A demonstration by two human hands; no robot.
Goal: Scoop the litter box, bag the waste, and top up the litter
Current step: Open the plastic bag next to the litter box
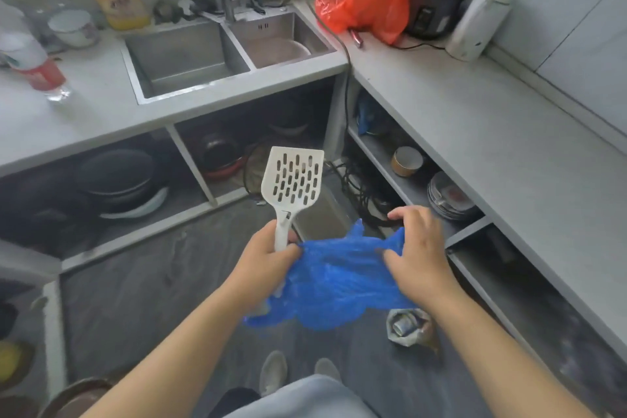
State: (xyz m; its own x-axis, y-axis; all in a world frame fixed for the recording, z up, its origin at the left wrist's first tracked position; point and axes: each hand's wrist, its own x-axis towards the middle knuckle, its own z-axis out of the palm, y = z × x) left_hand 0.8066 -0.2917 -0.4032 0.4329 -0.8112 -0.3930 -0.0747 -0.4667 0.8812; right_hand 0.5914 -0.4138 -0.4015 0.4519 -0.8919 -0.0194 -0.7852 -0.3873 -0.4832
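Note:
I stand in a kitchen corner, looking down at both hands. My left hand (263, 256) grips the handle of a white slotted litter scoop (294, 178), held upright with its blade pointing away from me. The same hand also pinches one edge of a blue plastic bag (334, 285). My right hand (419, 244) grips the bag's other edge, and the bag hangs stretched between the two hands above the floor. No litter box or litter is in view.
A grey L-shaped counter (475, 119) wraps round the far and right sides, with a double steel sink (190, 58). A red bag (373, 0) and a dark cooker (436, 0) sit at the back right. Open shelves below hold pans and plates (448, 197). A crumpled grey packet (409, 327) lies on the floor.

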